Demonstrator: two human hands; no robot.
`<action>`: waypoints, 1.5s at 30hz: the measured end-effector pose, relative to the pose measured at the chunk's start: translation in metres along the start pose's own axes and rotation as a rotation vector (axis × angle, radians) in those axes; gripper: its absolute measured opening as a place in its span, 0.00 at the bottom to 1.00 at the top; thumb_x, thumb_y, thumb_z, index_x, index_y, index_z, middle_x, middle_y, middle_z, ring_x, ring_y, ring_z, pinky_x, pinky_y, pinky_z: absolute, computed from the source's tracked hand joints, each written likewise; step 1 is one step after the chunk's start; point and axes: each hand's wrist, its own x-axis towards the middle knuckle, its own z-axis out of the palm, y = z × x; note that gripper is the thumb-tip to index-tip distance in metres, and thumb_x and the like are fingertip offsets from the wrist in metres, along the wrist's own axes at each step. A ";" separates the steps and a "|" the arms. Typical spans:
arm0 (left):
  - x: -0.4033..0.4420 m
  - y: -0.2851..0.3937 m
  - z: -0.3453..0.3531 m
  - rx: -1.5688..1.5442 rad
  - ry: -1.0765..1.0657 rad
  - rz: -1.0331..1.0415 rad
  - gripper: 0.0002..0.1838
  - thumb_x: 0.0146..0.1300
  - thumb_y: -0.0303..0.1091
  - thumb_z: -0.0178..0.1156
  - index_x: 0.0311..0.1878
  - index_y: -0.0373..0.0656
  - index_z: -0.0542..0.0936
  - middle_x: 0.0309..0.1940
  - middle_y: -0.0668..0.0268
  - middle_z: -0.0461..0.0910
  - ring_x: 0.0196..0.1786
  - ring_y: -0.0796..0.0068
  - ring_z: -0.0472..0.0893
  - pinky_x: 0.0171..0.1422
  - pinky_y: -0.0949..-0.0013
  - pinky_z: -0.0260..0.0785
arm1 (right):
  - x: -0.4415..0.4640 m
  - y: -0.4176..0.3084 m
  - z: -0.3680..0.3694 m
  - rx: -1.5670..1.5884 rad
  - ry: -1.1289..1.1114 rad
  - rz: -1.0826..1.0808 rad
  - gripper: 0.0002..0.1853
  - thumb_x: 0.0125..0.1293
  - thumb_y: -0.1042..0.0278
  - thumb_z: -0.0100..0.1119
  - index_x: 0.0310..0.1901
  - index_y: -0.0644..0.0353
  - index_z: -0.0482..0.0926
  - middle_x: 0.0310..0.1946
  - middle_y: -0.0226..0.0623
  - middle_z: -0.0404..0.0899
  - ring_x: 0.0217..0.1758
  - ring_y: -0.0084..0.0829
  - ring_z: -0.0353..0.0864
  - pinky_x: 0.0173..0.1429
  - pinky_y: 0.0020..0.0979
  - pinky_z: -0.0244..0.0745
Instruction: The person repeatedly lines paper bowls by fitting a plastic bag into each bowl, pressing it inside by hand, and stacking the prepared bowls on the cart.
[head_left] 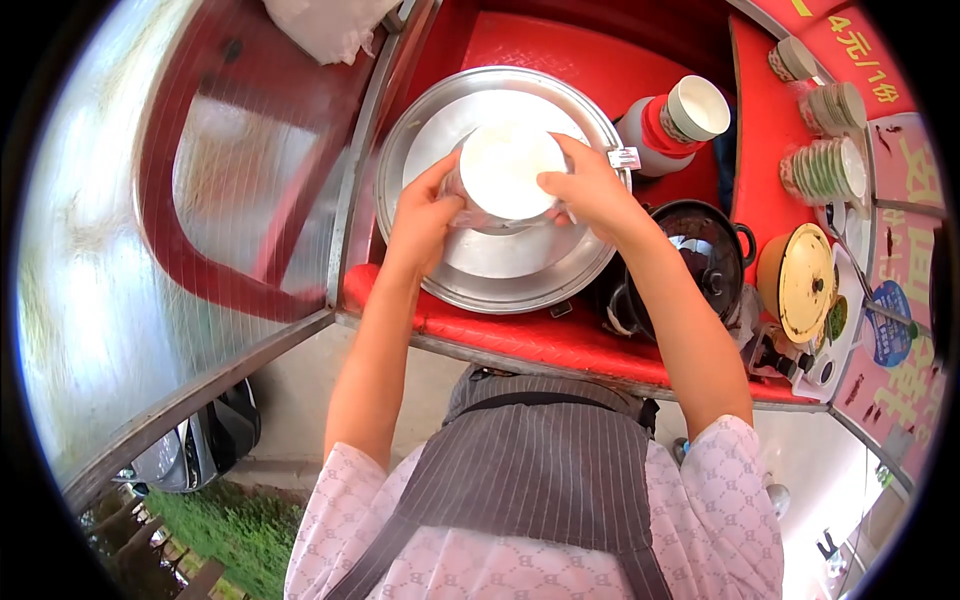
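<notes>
Can see on the red worktop (480,328), toward the right, a black pot (718,240) with a shiny dark lid, and just beside it a yellow pot (803,283) with a knob on its lid. Farther up along the right side, can count three stacks of paper bowls (823,172). At the far left, can notice a large clear panel (180,230) in a metal frame. In front of the black pot, the right forearm (690,310), standing in the way and covering a part of it.

Cannot read fully the pink board (890,400) at the right, cut by the dark round border. Can hardly make out the small jars (780,355) near the yellow pot. Above, only the lower part of a white crumpled sheet (325,20).

Over the wide metal pan (500,295), gripping a white round thing (513,170) between left hand (425,215) and right hand (590,190); fingers closed on its sides, some fingertips hidden under it. Around its lower part, clear plastic. Because of strong brightness, cannot tell its content. Inside the pan, a paler flat disc (430,125). Behind, a white jug (650,155) with red collar, carrying a paper bowl (700,105) on top.
</notes>
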 end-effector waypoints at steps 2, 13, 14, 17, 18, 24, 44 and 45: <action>-0.013 -0.013 0.002 -0.268 -0.018 0.051 0.27 0.66 0.15 0.52 0.70 0.38 0.73 0.58 0.57 0.81 0.57 0.66 0.83 0.59 0.62 0.80 | -0.013 0.001 -0.004 0.105 0.012 0.023 0.33 0.64 0.77 0.57 0.72 0.67 0.64 0.46 0.42 0.81 0.28 0.25 0.80 0.25 0.26 0.72; -0.033 -0.034 0.050 -0.778 -0.080 0.006 0.16 0.69 0.23 0.57 0.59 0.39 0.78 0.58 0.58 0.82 0.59 0.63 0.82 0.65 0.57 0.76 | -0.068 0.004 0.008 0.578 -0.175 -0.091 0.23 0.65 0.74 0.60 0.61 0.66 0.72 0.38 0.36 0.81 0.23 0.19 0.75 0.20 0.22 0.66; -0.035 -0.034 0.053 -0.764 -0.096 -0.022 0.17 0.71 0.27 0.57 0.62 0.39 0.76 0.61 0.57 0.80 0.61 0.62 0.81 0.67 0.56 0.74 | -0.069 0.004 0.011 0.582 -0.172 -0.092 0.23 0.65 0.74 0.60 0.61 0.66 0.72 0.38 0.36 0.81 0.23 0.19 0.75 0.20 0.22 0.66; -0.042 -0.034 0.042 -0.728 -0.063 -0.023 0.21 0.74 0.38 0.55 0.64 0.38 0.73 0.64 0.56 0.76 0.67 0.60 0.75 0.71 0.53 0.69 | -0.077 0.001 0.015 0.528 -0.040 -0.132 0.23 0.66 0.75 0.60 0.62 0.65 0.71 0.41 0.35 0.82 0.27 0.18 0.78 0.19 0.21 0.66; -0.045 -0.033 0.037 -0.712 -0.001 -0.019 0.21 0.75 0.41 0.54 0.63 0.37 0.73 0.63 0.56 0.76 0.69 0.59 0.74 0.72 0.53 0.67 | -0.080 -0.001 0.014 0.427 0.063 -0.154 0.23 0.67 0.75 0.59 0.63 0.66 0.71 0.42 0.35 0.82 0.28 0.18 0.78 0.20 0.21 0.67; -0.098 -0.015 0.079 -0.299 0.008 0.414 0.40 0.70 0.55 0.62 0.73 0.38 0.58 0.68 0.55 0.69 0.69 0.62 0.71 0.71 0.56 0.66 | -0.090 0.006 0.031 0.184 0.202 -0.363 0.26 0.70 0.68 0.60 0.66 0.68 0.69 0.46 0.39 0.82 0.35 0.20 0.81 0.31 0.23 0.76; -0.130 0.021 0.083 -0.412 -0.238 -0.135 0.42 0.71 0.65 0.47 0.72 0.35 0.66 0.65 0.53 0.75 0.65 0.58 0.77 0.69 0.56 0.71 | -0.104 0.039 0.009 0.444 0.039 -0.407 0.17 0.70 0.76 0.60 0.60 0.67 0.79 0.46 0.35 0.84 0.45 0.24 0.83 0.52 0.26 0.79; -0.130 0.019 0.083 -0.455 -0.215 -0.122 0.43 0.71 0.65 0.47 0.72 0.35 0.66 0.66 0.53 0.74 0.65 0.58 0.77 0.70 0.57 0.70 | -0.105 0.040 0.007 0.156 0.120 -0.543 0.20 0.68 0.77 0.61 0.61 0.66 0.78 0.50 0.36 0.83 0.49 0.25 0.82 0.56 0.26 0.77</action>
